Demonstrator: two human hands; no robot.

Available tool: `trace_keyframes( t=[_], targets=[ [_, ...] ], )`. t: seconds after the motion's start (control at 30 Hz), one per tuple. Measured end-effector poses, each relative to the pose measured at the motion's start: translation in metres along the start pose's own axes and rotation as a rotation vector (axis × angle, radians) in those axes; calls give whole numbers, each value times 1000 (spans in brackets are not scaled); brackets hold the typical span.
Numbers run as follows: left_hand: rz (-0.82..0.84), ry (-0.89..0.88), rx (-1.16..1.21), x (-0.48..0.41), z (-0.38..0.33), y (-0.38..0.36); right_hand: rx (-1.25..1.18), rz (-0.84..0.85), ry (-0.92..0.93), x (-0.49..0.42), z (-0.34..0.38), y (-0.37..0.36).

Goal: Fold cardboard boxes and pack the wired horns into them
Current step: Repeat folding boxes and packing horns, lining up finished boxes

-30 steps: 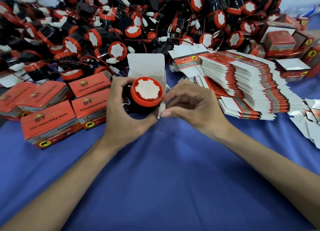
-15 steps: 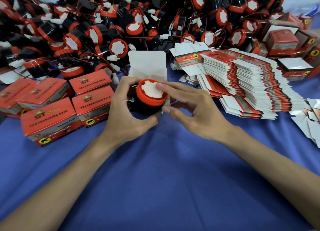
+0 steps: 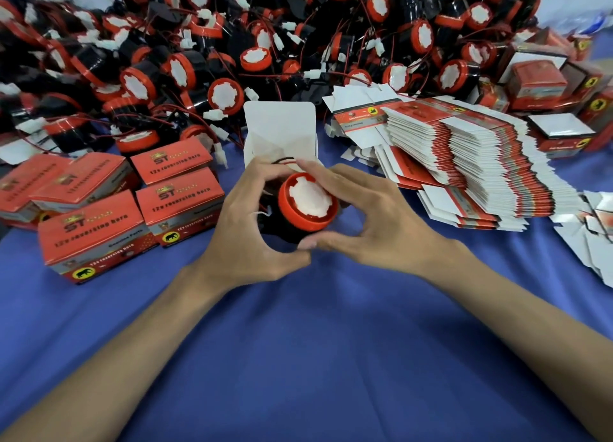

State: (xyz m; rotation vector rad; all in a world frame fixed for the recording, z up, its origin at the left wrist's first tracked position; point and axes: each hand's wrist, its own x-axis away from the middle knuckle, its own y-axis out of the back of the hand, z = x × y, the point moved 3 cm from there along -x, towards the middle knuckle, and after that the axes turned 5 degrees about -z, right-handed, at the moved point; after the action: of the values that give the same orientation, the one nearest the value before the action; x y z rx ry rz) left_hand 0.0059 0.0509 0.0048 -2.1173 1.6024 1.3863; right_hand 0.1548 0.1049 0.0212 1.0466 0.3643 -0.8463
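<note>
Head view: my right hand (image 3: pixel 374 222), a second ago at the side of the cardboard box (image 3: pixel 280 126), has come round the wired horn (image 3: pixel 306 201). Both hands now ring the horn, which sits partly in the open box, flap upright, low over the table (image 3: pixel 298 342). My left hand (image 3: pixel 245 229) curls round its black body; right forefinger and thumb pinch the orange rim. Seating looks nearly done.

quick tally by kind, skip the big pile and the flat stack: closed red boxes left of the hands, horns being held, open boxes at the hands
closed red boxes: 5
horn being held: 1
open white box: 1
total: 7
</note>
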Motion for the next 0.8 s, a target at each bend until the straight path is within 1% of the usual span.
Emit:
trace_keyframes(
  t=[0.13, 0.23, 0.3, 0.37, 0.47, 0.53, 0.63, 0.73, 0.8],
  targets=[
    [12, -79, -78, 1, 1, -1, 80, -26, 40, -2, 3, 1],
    [-83, -59, -103, 1, 1, 2, 175, -79, 102, -8, 7, 7],
    [-154, -52, -178, -2, 3, 8, 239, -103, 143, -19, 7, 11],
    [-174, 41, -213, -8, 8, 14, 292, -102, 159, -35, 6, 15],
    [-131, 268, -176, -13, 19, 11, 328, -70, 122, -57, 3, 16],
    [-131, 300, -198, -13, 25, 6, 348, -32, 126, -61, -2, 11],
    [-150, 251, -272, -10, 28, 9, 344, 32, 142, -60, -9, 4],
    [-52, 107, -499, -8, 26, 12, 348, 43, 136, -52, -17, 6],
    [4, 52, -597, -6, 26, 9, 333, 36, 84, -47, -25, 11]
  ],
)
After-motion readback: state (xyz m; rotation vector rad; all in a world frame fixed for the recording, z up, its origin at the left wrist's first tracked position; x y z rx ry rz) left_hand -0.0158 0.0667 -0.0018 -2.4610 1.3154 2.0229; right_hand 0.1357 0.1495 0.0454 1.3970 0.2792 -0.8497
